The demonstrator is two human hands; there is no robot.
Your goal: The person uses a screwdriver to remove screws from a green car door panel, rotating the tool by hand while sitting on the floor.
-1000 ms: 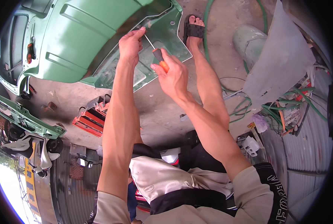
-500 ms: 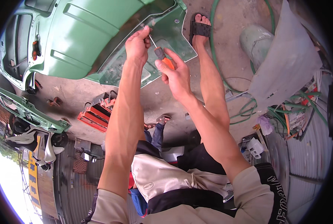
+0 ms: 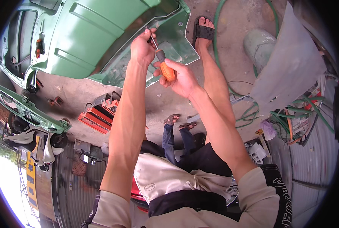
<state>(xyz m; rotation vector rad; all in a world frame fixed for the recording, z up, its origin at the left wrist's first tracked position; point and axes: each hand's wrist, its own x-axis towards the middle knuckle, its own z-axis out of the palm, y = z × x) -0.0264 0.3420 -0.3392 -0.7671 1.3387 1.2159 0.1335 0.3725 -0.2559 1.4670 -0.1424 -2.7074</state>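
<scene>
My right hand [image 3: 181,78] holds a screwdriver by its orange and dark grey handle [image 3: 167,72], thumb pressed along it and the other fingers loosely curled beneath. The metal shaft [image 3: 155,43] points up and away to my left hand [image 3: 142,47]. The fingers of that hand are pinched around the shaft's far end; whether they grip the shaft itself or a small part at its tip is hidden. Both hands are over the flat flange of a large green painted vehicle body panel [image 3: 120,72], beside its ribbed, curved green shell [image 3: 89,34].
A second screwdriver [image 3: 38,48] rests on the green body at far left. An open red toolbox [image 3: 97,117] stands on the floor near a loose green door frame [image 3: 29,110]. My sandalled foot [image 3: 204,32], a green hose [image 3: 216,45] and a grey sheet [image 3: 291,60] lie right. Another person's legs [image 3: 168,138] show below.
My right hand's fingers have loosened and shifted down the handle, baring more orange. My left hand has moved slightly right and nearer. The other person's legs and both feet have come into fuller view.
</scene>
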